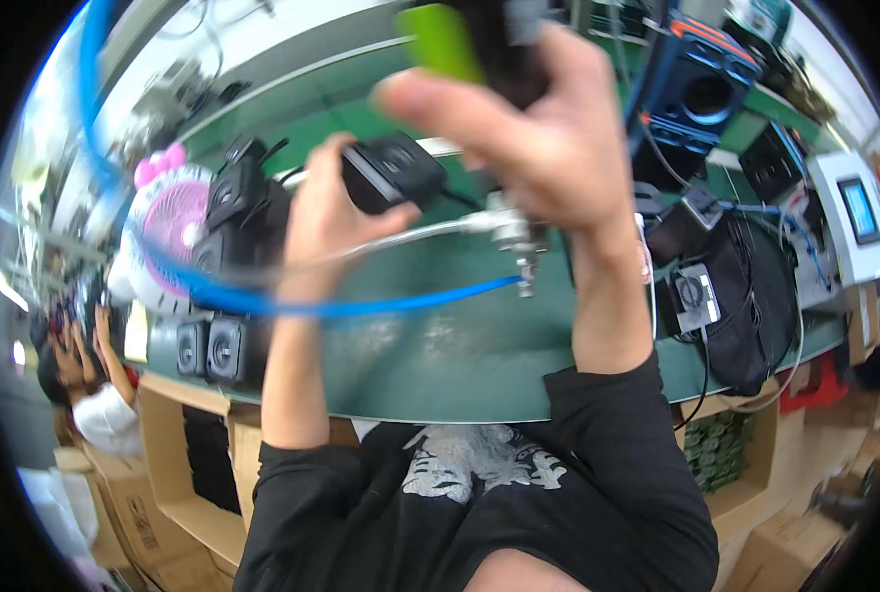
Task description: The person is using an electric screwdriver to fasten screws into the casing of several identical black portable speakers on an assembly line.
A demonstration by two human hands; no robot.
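At frame centre our left hand point(327, 222) clasps a black box point(393, 170); our right hand point(534, 128) wraps the green-black tool point(479, 44) — its blue hose point(361, 306) could snag, jerking that grip.

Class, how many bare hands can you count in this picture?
2: the left hand holds a small black box; the right hand grips a dark tool. Others may be hidden.

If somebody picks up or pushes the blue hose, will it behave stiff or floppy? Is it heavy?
The blue hose probably is flexible rather than stiff: it sweeps in a long curve past the pink fan toward the metal fitting. It looks thin, so likely light. Being attached at that fitting under the right hand, it would probably swing back rather than stay where pushed.
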